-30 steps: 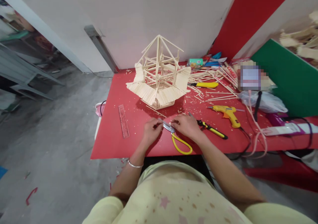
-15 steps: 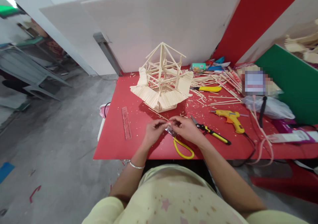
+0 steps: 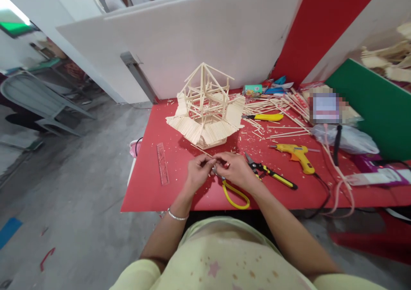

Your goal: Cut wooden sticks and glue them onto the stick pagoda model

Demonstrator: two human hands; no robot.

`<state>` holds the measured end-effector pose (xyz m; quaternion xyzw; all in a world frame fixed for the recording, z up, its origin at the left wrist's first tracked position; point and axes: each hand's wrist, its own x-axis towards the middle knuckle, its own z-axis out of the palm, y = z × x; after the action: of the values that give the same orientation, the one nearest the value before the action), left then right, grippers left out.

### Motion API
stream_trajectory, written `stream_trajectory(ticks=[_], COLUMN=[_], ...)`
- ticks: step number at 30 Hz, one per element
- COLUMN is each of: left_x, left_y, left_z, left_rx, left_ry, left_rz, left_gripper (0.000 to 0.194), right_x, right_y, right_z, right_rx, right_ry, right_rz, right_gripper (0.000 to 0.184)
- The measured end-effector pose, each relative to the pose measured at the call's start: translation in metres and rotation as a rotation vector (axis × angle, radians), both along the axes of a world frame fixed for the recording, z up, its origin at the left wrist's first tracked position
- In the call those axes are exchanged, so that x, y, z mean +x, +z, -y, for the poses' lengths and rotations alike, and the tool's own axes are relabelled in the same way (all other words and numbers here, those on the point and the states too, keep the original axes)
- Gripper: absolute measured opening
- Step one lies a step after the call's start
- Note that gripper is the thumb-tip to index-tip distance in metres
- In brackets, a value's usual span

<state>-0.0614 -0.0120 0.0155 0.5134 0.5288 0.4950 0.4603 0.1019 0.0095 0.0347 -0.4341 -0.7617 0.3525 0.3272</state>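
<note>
My left hand (image 3: 199,171) and my right hand (image 3: 236,168) meet fingertip to fingertip over the front of the red table (image 3: 144,195). Both are closed in a pinch; what lies between the fingers is too small to make out. Under my right hand sits a pair of scissors with yellow loop handles (image 3: 236,195), its blades mostly hidden. Just beyond my hands stands a pagoda-like model of pale wooden sticks (image 3: 205,129). A thin stick (image 3: 201,149) lies in front of its base, its near end reaching toward my fingers.
To the left lies a clear ruler (image 3: 162,163). Black-and-yellow cutters (image 3: 272,173) and a yellow glue gun (image 3: 297,153) lie at right. Behind them are a yellow-handled knife (image 3: 269,117), loose sticks (image 3: 289,134) and a plastic bag (image 3: 346,139). A white board (image 3: 192,37) stands at the back.
My fingers have drawn closer together and shifted slightly left, covering more of the scissors' blades. The whole view has turned a little; the things on the table look unmoved.
</note>
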Motion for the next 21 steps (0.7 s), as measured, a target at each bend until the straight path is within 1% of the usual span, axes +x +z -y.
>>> stream_trajectory(ticks=[3, 7, 13, 16, 21], left_x=[0.003, 0.006, 0.007, 0.007, 0.005], left_y=[-0.001, -0.005, -0.009, -0.011, -0.011], left_z=[0.0, -0.001, -0.005, -0.006, -0.007], left_rx=[0.028, 0.014, 0.076, 0.04, -0.064], left_ry=[0.06, 0.063, 0.076, 0.049, -0.059], left_rz=[-0.073, -0.071, -0.171, -0.152, -0.036], left_gripper=[0.025, 0.024, 0.021, 0.024, 0.026], right_x=[0.0, 0.001, 0.0, 0.0, 0.005], right_y=[-0.002, -0.007, -0.016, -0.022, -0.025], right_z=[0.0, -0.001, -0.001, -0.003, -0.006], right_rx=[-0.018, -0.051, 0.059, 0.087, 0.088], right_ry=[-0.013, -0.015, -0.041, -0.054, -0.073], right_rz=[-0.044, -0.088, -0.016, 0.012, 0.0], right_gripper=[0.021, 0.018, 0.016, 0.015, 0.016])
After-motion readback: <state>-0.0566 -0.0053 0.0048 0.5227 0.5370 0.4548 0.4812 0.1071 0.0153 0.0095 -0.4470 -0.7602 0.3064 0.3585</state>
